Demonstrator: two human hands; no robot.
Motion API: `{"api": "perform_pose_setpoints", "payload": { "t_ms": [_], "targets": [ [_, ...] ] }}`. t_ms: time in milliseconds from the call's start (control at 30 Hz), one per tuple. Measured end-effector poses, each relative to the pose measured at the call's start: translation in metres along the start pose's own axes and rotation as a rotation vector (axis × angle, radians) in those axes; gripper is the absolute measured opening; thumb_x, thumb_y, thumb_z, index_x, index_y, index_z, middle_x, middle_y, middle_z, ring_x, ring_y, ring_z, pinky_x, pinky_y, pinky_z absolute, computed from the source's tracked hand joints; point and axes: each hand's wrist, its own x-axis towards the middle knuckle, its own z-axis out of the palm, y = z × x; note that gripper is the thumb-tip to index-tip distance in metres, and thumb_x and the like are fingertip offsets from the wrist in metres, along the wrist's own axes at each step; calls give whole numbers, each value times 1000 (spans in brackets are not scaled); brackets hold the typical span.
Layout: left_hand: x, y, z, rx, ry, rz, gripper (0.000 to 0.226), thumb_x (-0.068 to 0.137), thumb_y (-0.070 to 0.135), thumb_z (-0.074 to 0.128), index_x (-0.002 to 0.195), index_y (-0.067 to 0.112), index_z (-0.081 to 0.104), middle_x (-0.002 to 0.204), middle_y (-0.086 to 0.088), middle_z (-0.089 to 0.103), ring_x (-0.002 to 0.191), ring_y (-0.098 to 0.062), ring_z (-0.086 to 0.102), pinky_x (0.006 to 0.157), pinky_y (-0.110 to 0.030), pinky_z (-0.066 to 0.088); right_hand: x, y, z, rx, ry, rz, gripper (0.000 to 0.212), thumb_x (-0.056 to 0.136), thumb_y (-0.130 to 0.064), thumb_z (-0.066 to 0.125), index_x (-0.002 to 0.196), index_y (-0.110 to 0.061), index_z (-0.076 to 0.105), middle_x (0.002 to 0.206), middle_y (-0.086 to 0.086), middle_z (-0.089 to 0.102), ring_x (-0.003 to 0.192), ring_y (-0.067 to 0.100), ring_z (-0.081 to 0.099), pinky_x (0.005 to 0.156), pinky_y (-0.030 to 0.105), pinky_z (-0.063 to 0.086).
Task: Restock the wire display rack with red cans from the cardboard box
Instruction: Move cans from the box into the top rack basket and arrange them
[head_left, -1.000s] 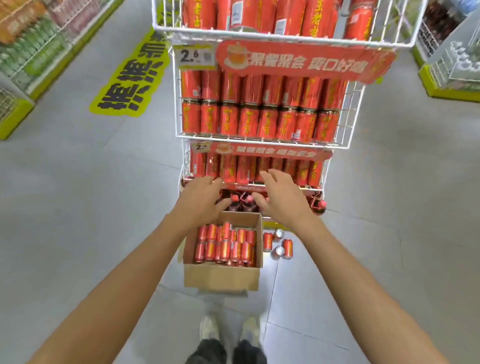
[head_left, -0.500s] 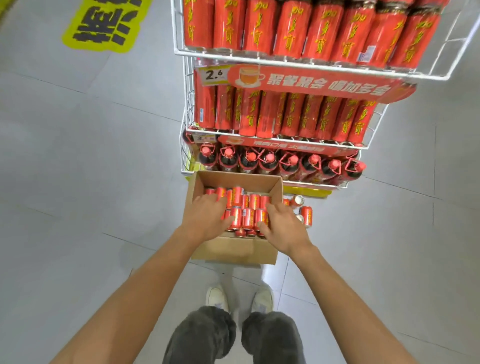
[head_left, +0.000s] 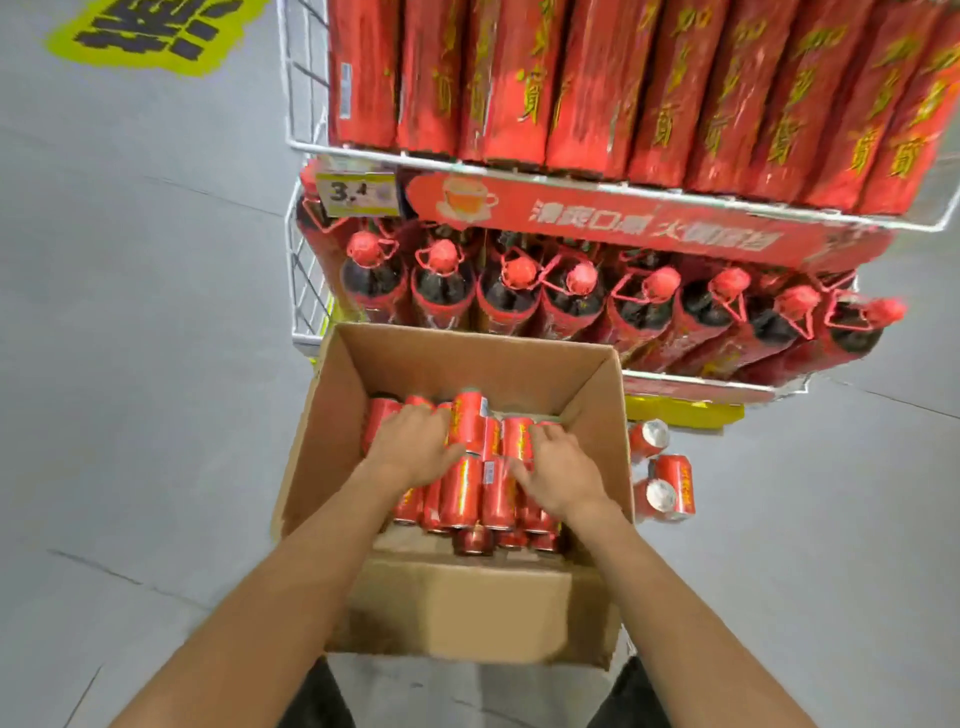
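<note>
Left hand and right hand curl over red cans in the cardboard box, can't tell if gripping; the cans look rigid, slick and fairly heavy, so I'd wrap mid-body.

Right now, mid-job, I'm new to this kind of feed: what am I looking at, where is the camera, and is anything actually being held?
There is no machine here: these are a person's two bare hands. The single picture comes from a camera worn on the person's head, looking forward and down.

An open cardboard box stands on the floor with red cans lying in it. The left hand and the right hand are both down on those cans. Blur hides whether the fingers have closed round any.

A few loose cans sit on the floor just right of the box. Behind the box rises the white wire display rack. It has dark bottles with red caps on its lowest shelf and red stock on the shelf above.
</note>
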Motion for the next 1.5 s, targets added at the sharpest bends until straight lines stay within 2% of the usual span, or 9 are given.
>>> {"api": "perform_pose_setpoints", "payload": {
  "t_ms": [67, 367, 633, 900, 1033, 1167, 1300, 1400, 1500],
  "targets": [
    [27, -9, 25, -18, -3, -21, 69, 85, 66, 38, 122, 12, 60, 118, -19, 66, 114, -40, 63, 96, -49, 52, 28, 8, 19, 9, 11, 8, 56, 100, -48, 55, 142, -11, 49, 140, 15, 53, 133, 36, 48, 105, 46, 48],
    [82, -6, 77, -202, -60, -191, 51, 97, 49, 57, 128, 8, 59, 129, -20, 64, 123, -40, 59, 98, -46, 51, 67, 36, 81, 91, -40, 183, 55, 100, -49, 56, 135, -8, 53, 133, 18, 59, 123, 39, 58, 98, 45, 51],
    [114, 19, 94, -371, 5, -371, 59, 88, 47, 74, 123, 3, 59, 128, -21, 64, 119, -39, 62, 94, -42, 51, 69, 62, 100, 386, -137, 465, 64, 91, -38, 77, 141, -9, 51, 135, 13, 64, 119, 29, 66, 97, 36, 53],
    [127, 26, 113, -473, 76, -536, 62, 80, 41, 83, 122, 2, 61, 127, -19, 67, 117, -38, 66, 93, -41, 53, 79, 72, 108, 549, -116, 502, 56, 85, -31, 85, 132, -13, 60, 128, 7, 69, 113, 25, 70, 92, 34, 54],
    [120, 23, 107, -551, 103, -559, 62, 77, 41, 83, 120, 3, 60, 124, -18, 68, 116, -39, 66, 92, -41, 52, 80, 66, 95, 540, 2, 460, 57, 81, -37, 86, 127, -15, 60, 125, 8, 69, 111, 27, 70, 96, 41, 58],
    [89, 20, 63, -656, 145, -542, 60, 72, 44, 87, 112, 7, 62, 113, -14, 70, 107, -34, 67, 78, -34, 48, 68, 48, 47, 566, 161, 347, 51, 82, -44, 83, 119, -16, 63, 116, 8, 70, 111, 29, 67, 95, 38, 54],
    [36, 35, -23, -798, 149, -410, 52, 68, 42, 91, 107, 15, 69, 95, 0, 71, 86, -17, 67, 67, -26, 47, 34, 12, -36, 666, 234, 236, 45, 78, -49, 84, 111, -23, 68, 99, -1, 75, 97, 21, 71, 89, 39, 57],
    [-13, 56, -108, -880, 166, -301, 49, 59, 48, 89, 99, 27, 71, 96, 4, 77, 89, -13, 72, 80, -31, 58, -13, -22, -120, 739, 259, 149, 34, 80, -39, 86, 104, -28, 65, 89, -13, 71, 86, 10, 70, 78, 28, 53],
    [-68, 78, -206, -949, 186, -257, 39, 57, 44, 91, 84, 33, 65, 95, 4, 78, 89, -12, 74, 87, -38, 61, -73, -54, -213, 765, 273, 115, 36, 80, -34, 88, 105, -28, 62, 82, -15, 65, 83, 12, 68, 76, 29, 52]
  ]
}}
